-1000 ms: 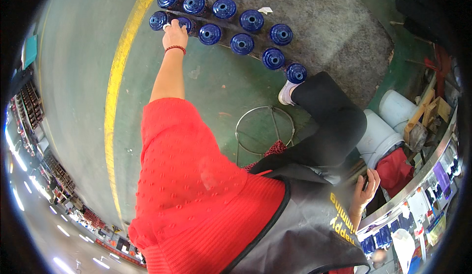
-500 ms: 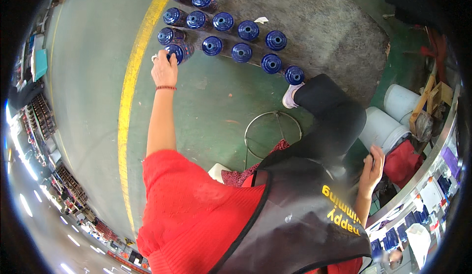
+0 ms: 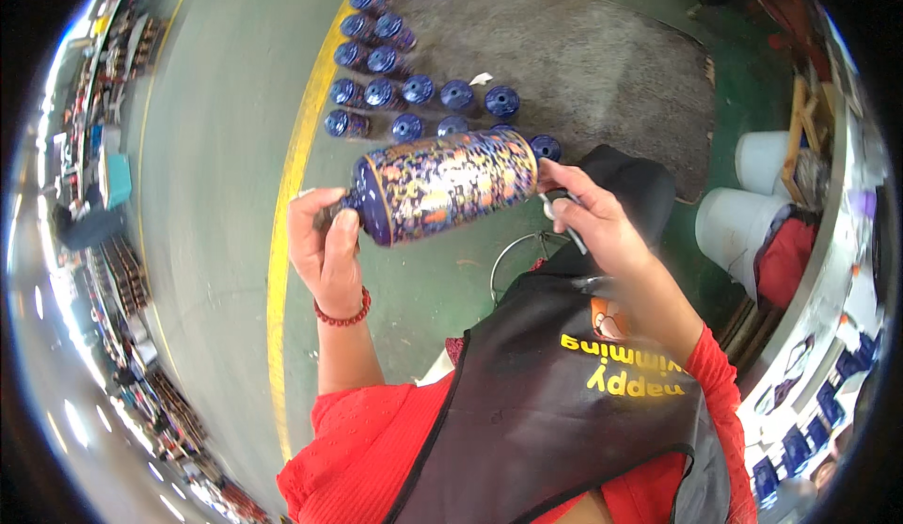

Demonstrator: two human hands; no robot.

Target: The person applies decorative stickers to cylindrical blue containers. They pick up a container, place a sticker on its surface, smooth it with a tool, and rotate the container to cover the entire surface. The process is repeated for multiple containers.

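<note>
A dark blue vase (image 3: 451, 185) with a dense multicoloured pattern lies nearly level in front of me, its neck toward the left. My left hand (image 3: 324, 242) is closed round the neck, thumb on top. At the base end, my right hand (image 3: 588, 214) pinches a thin grey tool (image 3: 576, 236), its fingertips touching or very near the vase's rim; the tool's far end is hidden. Beyond, several similar blue vases (image 3: 380, 92) stand upright in rows, a few partly hidden behind the held one.
The vases stand on and beside a worn grey board (image 3: 583, 82) on the green floor. A yellow line (image 3: 293, 204) runs along the left. White buckets (image 3: 738, 223) and a red cloth (image 3: 785, 261) are at right, beside a worktable edge (image 3: 790, 322). A round metal stool frame (image 3: 499, 265) stands below.
My left hand has lifted a vase from the row's left end and brought it nearer, tilted on its side. My right hand has come up from the right to its base.
</note>
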